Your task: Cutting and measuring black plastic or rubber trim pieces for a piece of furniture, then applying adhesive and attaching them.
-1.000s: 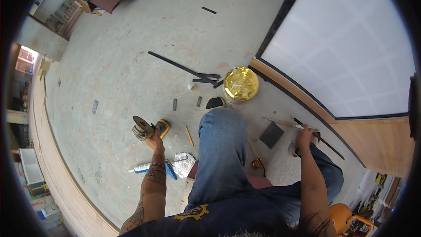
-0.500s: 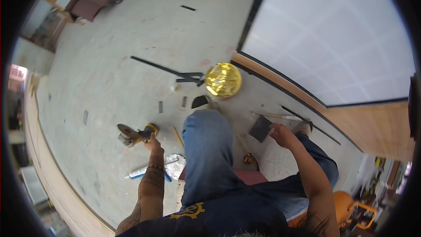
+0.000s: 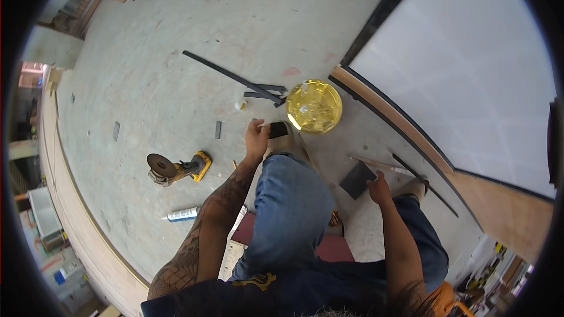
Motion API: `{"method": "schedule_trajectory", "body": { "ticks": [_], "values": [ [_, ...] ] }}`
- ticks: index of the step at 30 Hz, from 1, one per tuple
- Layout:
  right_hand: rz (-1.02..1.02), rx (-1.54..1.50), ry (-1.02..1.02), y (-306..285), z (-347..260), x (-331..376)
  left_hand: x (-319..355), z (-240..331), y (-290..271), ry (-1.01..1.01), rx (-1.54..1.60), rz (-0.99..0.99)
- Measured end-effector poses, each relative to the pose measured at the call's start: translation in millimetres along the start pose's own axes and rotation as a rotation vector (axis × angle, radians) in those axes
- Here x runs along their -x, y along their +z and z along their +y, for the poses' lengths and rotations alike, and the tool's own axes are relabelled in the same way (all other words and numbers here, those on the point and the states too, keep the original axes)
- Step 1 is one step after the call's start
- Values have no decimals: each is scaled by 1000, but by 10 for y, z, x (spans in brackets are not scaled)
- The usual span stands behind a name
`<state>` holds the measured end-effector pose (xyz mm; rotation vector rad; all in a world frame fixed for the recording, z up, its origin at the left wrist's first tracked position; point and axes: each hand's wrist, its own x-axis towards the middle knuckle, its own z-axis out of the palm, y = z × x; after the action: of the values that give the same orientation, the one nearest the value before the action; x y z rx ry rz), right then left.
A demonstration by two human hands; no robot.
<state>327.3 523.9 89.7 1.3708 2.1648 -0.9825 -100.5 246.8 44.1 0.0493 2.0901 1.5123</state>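
Our right hand (image 3: 379, 188) is at the near edge of a dark square sheet (image 3: 357, 180), between our left knee (image 3: 294, 176) and right shoe (image 3: 416, 189), its fingers seemingly closed on that edge. Our left hand (image 3: 256, 140) hovers by the toe of our left shoe (image 3: 279, 131), its fingers bent; we cannot tell whether they grip anything.

A loose pinch could let the sheet slip, or its corner could catch the pale stick (image 3: 382, 164) just beyond. The grinder (image 3: 187, 168) rests on the floor with its disc exposed; a careless swing of our left forearm could knock it over or scrape skin. A forward shove of our left foot could bump the gold-topped tub (image 3: 314, 106) and scatter the dark strips (image 3: 232, 76) beside it.

The sealant tube (image 3: 182, 215) carries printing too small to read. Our dark shirt (image 3: 282, 293) bears a yellow gear emblem. We make out no writing on the grinder.
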Motion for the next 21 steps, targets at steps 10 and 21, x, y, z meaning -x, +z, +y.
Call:
{"method": "schedule_trajectory", "body": {
  "ticks": [10,21],
  "values": [
    [371,-217,-11,-231,298,-727,-886,399,550,-220,24,-171],
    [250,-200,-50,-442,81,-277,-731,689,314,-100,416,19]
  ]
}}
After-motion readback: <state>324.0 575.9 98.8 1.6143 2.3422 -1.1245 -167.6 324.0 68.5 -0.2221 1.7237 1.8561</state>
